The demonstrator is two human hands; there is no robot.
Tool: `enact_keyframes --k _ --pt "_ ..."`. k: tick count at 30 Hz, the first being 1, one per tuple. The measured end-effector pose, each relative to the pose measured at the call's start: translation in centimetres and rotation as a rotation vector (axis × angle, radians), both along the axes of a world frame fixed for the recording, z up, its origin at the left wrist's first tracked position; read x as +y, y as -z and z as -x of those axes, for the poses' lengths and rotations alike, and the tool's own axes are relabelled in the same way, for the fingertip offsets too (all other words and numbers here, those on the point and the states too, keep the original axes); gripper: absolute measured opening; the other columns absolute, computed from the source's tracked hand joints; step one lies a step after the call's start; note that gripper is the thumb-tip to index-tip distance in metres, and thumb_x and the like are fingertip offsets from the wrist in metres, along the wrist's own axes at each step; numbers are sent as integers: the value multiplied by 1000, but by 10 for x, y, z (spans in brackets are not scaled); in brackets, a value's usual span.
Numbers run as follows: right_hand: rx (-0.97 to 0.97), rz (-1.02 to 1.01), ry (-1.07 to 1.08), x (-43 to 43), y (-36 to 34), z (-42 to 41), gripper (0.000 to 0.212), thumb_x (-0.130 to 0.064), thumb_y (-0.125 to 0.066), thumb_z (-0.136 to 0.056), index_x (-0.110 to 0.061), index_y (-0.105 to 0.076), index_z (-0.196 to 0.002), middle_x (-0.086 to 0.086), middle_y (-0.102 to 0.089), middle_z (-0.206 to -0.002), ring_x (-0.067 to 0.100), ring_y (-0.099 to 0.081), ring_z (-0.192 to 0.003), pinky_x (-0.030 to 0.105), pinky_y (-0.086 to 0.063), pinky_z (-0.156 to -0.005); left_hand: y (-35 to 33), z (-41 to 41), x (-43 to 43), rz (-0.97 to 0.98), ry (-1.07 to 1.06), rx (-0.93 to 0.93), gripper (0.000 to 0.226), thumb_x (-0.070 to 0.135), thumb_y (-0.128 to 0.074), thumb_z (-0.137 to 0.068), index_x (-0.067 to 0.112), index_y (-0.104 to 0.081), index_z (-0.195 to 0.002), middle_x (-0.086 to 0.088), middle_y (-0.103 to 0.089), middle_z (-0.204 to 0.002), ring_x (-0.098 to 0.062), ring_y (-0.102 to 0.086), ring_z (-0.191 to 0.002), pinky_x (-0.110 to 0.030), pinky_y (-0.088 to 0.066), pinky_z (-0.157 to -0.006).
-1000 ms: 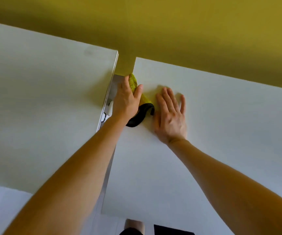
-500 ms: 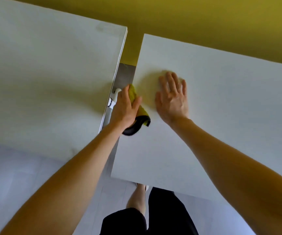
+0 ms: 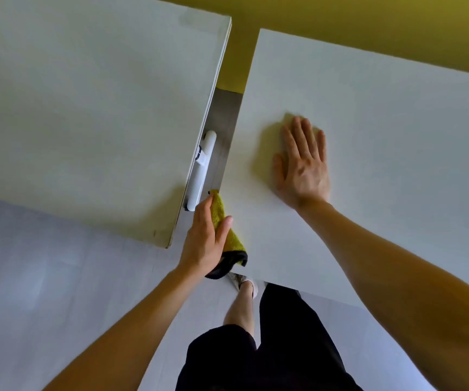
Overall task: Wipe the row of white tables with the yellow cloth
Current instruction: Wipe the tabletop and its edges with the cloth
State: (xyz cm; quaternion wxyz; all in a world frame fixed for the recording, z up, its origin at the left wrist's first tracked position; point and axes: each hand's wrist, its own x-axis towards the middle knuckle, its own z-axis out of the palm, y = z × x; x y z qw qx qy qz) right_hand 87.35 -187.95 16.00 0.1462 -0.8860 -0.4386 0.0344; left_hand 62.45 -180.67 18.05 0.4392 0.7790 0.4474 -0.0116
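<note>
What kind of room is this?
Probably a classroom or canteen, I can't be sure: the left table and right table, plain white twins, line a yellow wall over a pale floor.

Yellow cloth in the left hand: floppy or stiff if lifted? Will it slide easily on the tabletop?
Probably floppy: the yellow cloth bunches against the white table's edge, and its dark hem curls loosely below the left hand. Likely light, since one hand gathers most of it. It should slide fairly easily, as the tabletop looks smooth.
</note>
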Motion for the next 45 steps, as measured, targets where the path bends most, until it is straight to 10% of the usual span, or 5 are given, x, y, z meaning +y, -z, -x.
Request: enact_keyframes --k 13,19,24,36,45 --pt "1 15 -1 1 -5 -1 63 -42 -40 -114 -11 -34 -169 13 -22 -179 32 -12 -169 56 -8 -136 -4 8 -3 20 -6 17 82 62 -43 -103 15 -29 -169 -8 -45 -166 -27 -50 -147 -27 -41 -114" --pt "-61 -46 -90 24 -19 -56 45 -42 -56 -101 -13 -64 -134 17 -61 -142 45 -53 -135 54 -37 -121 8 -78 49 -12 -32 17 69 50 -51 -111 14 -32 -167 -11 -50 -160 -32 -53 -141 -35 -42 -112" --pt "-51 3 -34 29 -7 -96 65 -60 -57 -100 -23 -53 -153 14 -37 -173 34 -24 -165 61 -10 -134 21 -175 110 -22 -13 -97 67 52 -51 -112 13 -34 -164 -12 -53 -153 -32 -57 -134 -49 -51 -110" --pt "-2 11 -47 26 -13 -95 70 -64 -53 -102 -23 -50 -160 13 -32 -176 32 -18 -167 59 -6 -135 -1 20 -13 54 -13 114 87 71 -38 -99 19 -27 -169 -6 -47 -163 -28 -57 -142 -33 -53 -107" --pt "-34 -40 -43 25 0 -96 71 -62 -55 -101 -21 -53 -159 14 -31 -176 33 -20 -167 61 -13 -134 20 -183 112 -125 -26 -35 65 54 -49 -111 11 -40 -159 -14 -58 -147 -37 -59 -132 -46 -49 -105"
